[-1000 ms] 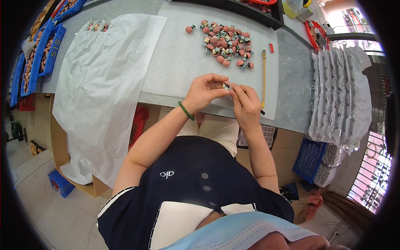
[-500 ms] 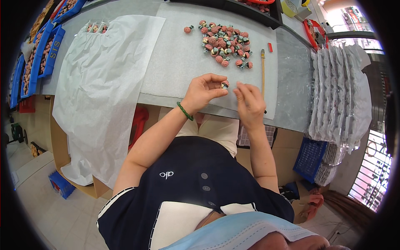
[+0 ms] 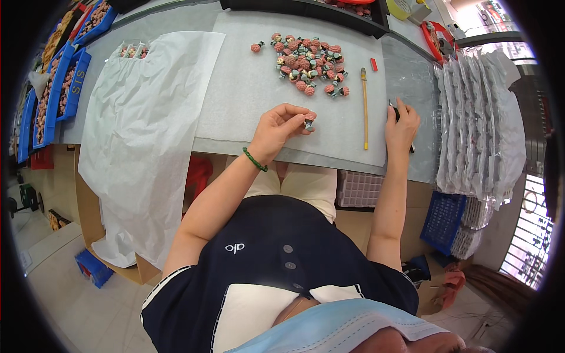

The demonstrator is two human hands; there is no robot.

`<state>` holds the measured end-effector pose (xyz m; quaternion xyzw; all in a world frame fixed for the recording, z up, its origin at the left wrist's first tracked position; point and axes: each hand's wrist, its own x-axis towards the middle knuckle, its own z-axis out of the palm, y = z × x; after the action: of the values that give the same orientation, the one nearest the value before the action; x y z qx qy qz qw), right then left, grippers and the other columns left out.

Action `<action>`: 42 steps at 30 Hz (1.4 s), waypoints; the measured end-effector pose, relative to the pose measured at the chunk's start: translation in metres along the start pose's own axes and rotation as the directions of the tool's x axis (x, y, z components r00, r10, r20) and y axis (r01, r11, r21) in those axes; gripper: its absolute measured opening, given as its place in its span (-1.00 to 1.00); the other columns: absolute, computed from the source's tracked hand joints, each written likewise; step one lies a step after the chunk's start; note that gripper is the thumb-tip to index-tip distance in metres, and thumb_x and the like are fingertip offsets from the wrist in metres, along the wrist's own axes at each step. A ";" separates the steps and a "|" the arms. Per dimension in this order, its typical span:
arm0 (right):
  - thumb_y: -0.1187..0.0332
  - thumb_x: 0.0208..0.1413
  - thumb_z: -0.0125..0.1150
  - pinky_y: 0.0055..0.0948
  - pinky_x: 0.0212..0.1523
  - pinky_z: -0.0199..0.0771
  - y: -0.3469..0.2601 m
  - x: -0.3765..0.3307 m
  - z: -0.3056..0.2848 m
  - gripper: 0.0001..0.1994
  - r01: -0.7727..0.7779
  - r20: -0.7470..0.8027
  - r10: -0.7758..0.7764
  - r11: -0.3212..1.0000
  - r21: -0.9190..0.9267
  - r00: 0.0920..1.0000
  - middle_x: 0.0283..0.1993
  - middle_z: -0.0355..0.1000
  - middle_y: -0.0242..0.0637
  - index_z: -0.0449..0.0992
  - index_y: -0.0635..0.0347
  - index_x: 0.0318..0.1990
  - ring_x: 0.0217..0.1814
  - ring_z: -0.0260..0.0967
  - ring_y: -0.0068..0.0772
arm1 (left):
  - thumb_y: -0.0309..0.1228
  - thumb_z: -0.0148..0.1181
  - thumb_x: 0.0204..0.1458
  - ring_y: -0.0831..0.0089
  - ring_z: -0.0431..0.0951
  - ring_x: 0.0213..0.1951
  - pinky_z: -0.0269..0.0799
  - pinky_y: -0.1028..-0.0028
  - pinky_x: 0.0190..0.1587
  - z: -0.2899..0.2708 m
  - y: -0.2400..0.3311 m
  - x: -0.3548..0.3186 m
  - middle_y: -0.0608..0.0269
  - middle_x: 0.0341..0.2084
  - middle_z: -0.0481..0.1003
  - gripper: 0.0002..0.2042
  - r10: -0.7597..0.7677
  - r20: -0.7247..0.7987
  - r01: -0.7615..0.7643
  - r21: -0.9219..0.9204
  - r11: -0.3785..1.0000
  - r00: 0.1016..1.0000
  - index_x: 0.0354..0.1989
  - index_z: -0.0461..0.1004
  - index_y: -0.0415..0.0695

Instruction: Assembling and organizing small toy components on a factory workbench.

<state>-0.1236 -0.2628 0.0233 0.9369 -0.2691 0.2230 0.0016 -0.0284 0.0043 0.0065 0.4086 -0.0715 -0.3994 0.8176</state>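
My left hand is above the near edge of the white sheet, pinching a small figurine with bumpy pink hair and a grey-green body between thumb and fingers. Farther right, my right hand is on the grey tabletop beside the sheet. Its fingers are closed around a slim dark tool with a thin metal tip; most of it is hidden by the hand, so its kind is unclear. Beyond my hands lies a loose pile of similar figurines. One figurine sits apart at the pile's left.
A thin yellow stick and a small red piece lie on the sheet's right side. Stacked clear trays stand at the right edge. White covering sheet drapes at left, near blue bins. A black tray is at the back.
My right hand has moved away from the left hand, rightward to the tabletop beside the sheet, and closed on the dark tool. My left hand still holds the figurine, now turned.
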 end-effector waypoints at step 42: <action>0.52 0.01 0.11 -0.58 -0.28 0.39 -0.167 -0.100 -0.043 -0.85 -0.553 0.567 0.019 -0.194 0.810 0.824 -0.37 0.38 -0.28 0.40 0.36 -0.25 -0.36 0.35 -0.53 | -0.41 0.01 0.06 0.69 0.27 -0.49 0.22 0.68 -0.44 0.001 0.026 -0.047 0.40 -0.53 0.35 -0.81 -0.094 -0.026 0.096 0.100 0.990 0.995 -0.20 0.41 -0.25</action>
<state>-0.1329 -0.0646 0.0402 0.5483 -0.2200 0.1642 -0.7899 -0.0448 0.0463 0.0357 0.4566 -0.0633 -0.4295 0.7766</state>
